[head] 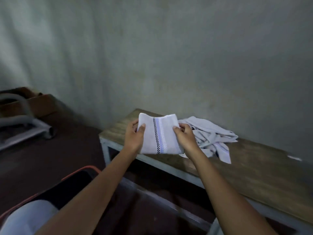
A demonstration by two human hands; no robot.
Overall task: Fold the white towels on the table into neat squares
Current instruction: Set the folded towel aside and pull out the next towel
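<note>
One towel (160, 133), near square, is pinched between left hand (134, 138) and right hand (185, 136) above the table (254, 167); the heap (211, 136) at three o'clock remains unfolded.

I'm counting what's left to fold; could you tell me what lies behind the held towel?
Behind the folded towel, held by the left hand and right hand, a crumpled towel pile lies on the table. They hide the pile's left edge.

towel (149, 138) white, blk check + blue stripe | table (254, 168) brown
</note>
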